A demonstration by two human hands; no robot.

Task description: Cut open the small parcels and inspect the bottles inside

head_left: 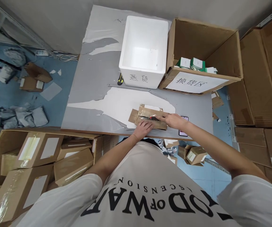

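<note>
1. The step in hand looks like opening the carton (150,113): a slim tool (153,118) with a red and black handle lies along its taped top, and I judge that the tape is being slit
2. The right hand (172,119) comes in from the right, its fingertips closed on the handle end of the tool in what looks like a pinch; the thumb's exact hold is too small to make out
3. The left hand (144,128) lies over the carton's near edge with its fingers side by side, apparently steadying it; whether the thumb pinches from below cannot be told
4. The carton sits near the front edge of the table (90,78), between the hands: its near edge is under the left fingers, its right end beside the right hand, and a flap (133,116) sticks out to the left
5. The next move seems to call for a shallow, steady stroke along the tape, with the left fingers kept out of the blade's line, since the tool lies just beyond them; a deep cut could mark the contents
6. The phone (183,130) lies under the right forearm's path, near the carton but apart from it, so the right elbow needs care when drawing back
</note>
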